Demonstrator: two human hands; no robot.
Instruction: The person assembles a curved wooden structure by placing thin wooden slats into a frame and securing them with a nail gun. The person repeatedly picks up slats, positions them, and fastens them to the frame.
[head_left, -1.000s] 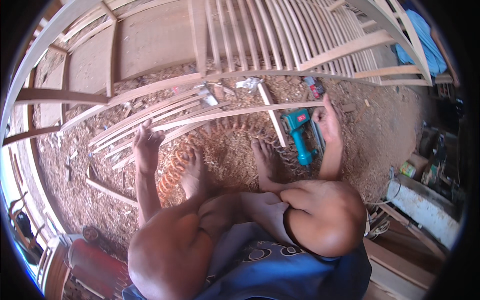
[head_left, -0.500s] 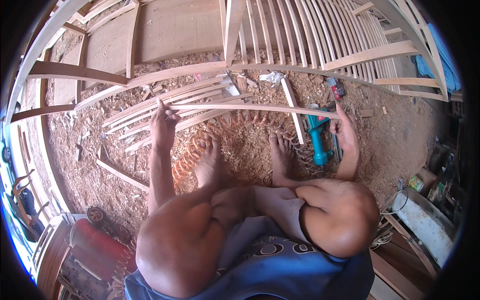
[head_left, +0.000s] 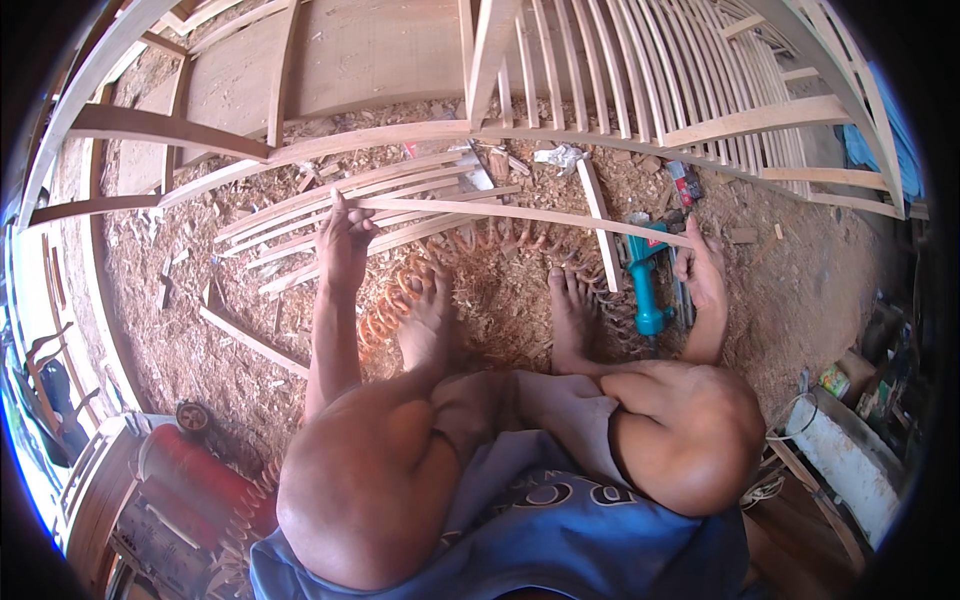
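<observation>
A long thin wooden slat (head_left: 520,215) spans the space between my two hands, above the shavings. My left hand (head_left: 345,238) pinches its left end, and my right hand (head_left: 702,268) grips the right end with the index finger stretched along it. Beneath and beyond the left part of the slat lie several similar loose slats (head_left: 290,235) on the ground. Just left of my right hand rests a teal nail gun (head_left: 646,285), partly crossed by the held slat. A short wooden strip (head_left: 600,225) lies under the slat, left of the nail gun.
A large wooden frame with many slats (head_left: 640,80) stands across the far side. An orange coiled air hose (head_left: 385,310) runs around my feet. Wood shavings cover the floor. A red tank (head_left: 190,470) sits at lower left, a white box (head_left: 845,460) at lower right.
The slat's left end is slightly higher and its right end lower, so it tilts more. The whole view has shifted a little; both hands keep their hold.
</observation>
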